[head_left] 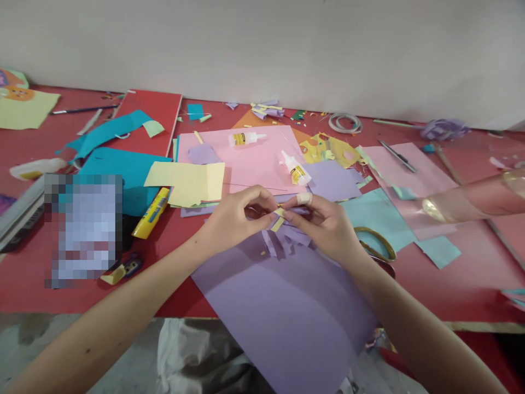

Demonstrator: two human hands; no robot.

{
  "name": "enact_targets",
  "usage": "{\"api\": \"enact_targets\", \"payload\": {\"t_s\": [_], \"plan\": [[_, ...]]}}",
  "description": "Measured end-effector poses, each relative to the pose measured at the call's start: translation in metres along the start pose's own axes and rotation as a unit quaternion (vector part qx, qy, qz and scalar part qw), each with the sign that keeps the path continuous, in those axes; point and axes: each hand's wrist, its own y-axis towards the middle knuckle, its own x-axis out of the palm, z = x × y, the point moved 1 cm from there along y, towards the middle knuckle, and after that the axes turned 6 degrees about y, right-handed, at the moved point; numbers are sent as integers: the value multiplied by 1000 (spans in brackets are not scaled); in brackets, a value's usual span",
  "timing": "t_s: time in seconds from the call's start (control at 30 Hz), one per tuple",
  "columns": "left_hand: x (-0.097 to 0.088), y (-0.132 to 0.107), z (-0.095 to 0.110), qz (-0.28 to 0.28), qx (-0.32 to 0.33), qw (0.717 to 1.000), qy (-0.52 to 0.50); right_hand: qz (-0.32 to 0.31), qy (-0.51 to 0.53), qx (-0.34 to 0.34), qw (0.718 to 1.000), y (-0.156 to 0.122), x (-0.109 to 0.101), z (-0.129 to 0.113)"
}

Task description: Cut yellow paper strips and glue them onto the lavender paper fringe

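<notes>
My left hand [246, 216] and my right hand [324, 221] meet over the middle of the table, both pinching a small yellow paper strip [278, 221] between thumb and fingers. A whitish bandage wraps a finger of the right hand. Just beneath the fingertips lie several cut purple paper strips [283, 243]. Under them a large purple sheet [287, 306] spreads out and hangs over the table's front edge. The far ends of the yellow strip are partly covered by my fingers.
Two small glue bottles [298, 169] lie on a pink sheet [262, 175] beyond my hands. Scissors [375, 244] sit by my right wrist. A yellow glue stick [151, 213] and blue paper [123, 164] are at left; a pen [397, 156] and a clear roll [471, 197] at right.
</notes>
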Motion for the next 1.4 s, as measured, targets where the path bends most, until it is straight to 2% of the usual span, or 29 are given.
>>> {"api": "enact_targets", "payload": {"t_s": [0.2,0.37,0.73,1.07,1.23,1.4], "plan": [[0,1,-1,-21,-44,999,-21,-8,27,12,1000,1,0,-1],[1,1,0,-26,-59,997,34,5,0,6,1000,0,1,-2],[2,-3,2,-12,-20,985,173,4,-23,-18,1000,1,3,5],[2,-3,3,-34,-5,984,174,4,-22,-21,1000,0,3,6],[1,-2,2,-24,-10,984,179,6,-35,-15,999,0,4,3],[-5,0,-1,-12,-17,988,156,34,-20,7,999,4,-1,-1]]}}
